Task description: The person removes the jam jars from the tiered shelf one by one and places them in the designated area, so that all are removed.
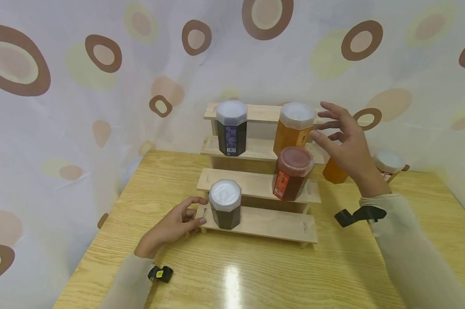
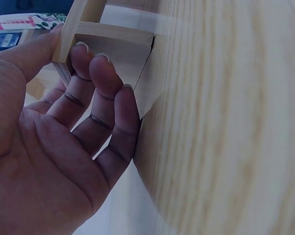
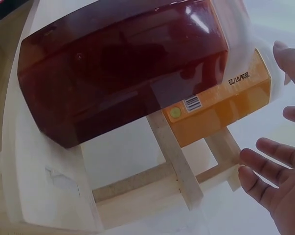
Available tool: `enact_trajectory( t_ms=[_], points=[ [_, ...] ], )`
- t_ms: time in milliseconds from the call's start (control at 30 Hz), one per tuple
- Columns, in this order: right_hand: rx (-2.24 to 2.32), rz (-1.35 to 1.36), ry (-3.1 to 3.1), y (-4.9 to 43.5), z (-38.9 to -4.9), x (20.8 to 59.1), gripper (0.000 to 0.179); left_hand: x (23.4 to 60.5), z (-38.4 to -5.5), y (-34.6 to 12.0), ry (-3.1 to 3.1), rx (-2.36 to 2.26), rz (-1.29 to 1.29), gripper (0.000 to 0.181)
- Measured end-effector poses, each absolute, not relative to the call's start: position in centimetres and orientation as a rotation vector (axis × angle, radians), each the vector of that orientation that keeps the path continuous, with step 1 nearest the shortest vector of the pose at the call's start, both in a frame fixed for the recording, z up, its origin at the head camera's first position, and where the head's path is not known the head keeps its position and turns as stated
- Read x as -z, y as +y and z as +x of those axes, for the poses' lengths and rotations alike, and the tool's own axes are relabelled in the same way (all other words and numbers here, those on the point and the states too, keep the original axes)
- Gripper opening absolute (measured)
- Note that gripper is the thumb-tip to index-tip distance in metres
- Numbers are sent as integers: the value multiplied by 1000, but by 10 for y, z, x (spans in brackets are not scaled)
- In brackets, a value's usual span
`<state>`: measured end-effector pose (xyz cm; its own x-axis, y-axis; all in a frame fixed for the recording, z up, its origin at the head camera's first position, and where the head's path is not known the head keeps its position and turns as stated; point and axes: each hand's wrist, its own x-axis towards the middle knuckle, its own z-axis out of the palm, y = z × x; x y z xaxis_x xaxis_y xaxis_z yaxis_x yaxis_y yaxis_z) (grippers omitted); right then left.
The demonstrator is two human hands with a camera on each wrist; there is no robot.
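My left hand (image 1: 178,221) grips the left end of the lowest step of a stepped wooden rack (image 1: 273,223), its fingers curled around the board's end in the left wrist view. Beside it on that step stands a dark jar with a white lid (image 1: 226,216). My right hand (image 1: 346,143) is at the rack's upper right, fingers spread and holding nothing. Its thumb tip is close to an orange jar with a white lid (image 1: 290,137). In front of that jar, one step lower, is a dark red jar (image 3: 123,73) with a red label.
Another dark jar with a purple label (image 1: 231,137) stands on the rack's upper left. Behind my right forearm, an orange jar (image 1: 334,171) and a white-lidded jar (image 1: 388,163) are on the wooden table (image 1: 170,283). A patterned cloth (image 1: 217,73) hangs behind.
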<state>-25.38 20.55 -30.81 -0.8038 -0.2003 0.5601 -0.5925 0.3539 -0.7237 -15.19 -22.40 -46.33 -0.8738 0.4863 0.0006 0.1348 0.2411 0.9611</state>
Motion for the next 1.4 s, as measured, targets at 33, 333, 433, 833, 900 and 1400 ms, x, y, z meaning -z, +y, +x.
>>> enact_trajectory(
  t_ms=[33, 333, 433, 833, 900, 1400],
  points=[
    [-1434, 704, -2244, 204, -254, 308, 64, 463, -152, -224, 2219, -1673, 575, 43],
    [-1453, 770, -2251, 191, -255, 308, 67, 463, -152, -224, 2217, -1674, 576, 43],
    [-1427, 766, -2270, 187, -255, 308, 68, 463, -152, -224, 2220, -1673, 579, 43],
    [-1340, 764, -2290, 176, -258, 302, 72, 463, -152, -224, 2219, -1678, 574, 43],
    [-1337, 759, -2303, 174, -259, 302, 73, 463, -152, -223, 2222, -1675, 584, 43],
    [-1261, 716, -2354, 166, -262, 299, 80, 464, -152, -224, 2224, -1661, 561, 43]
  ],
)
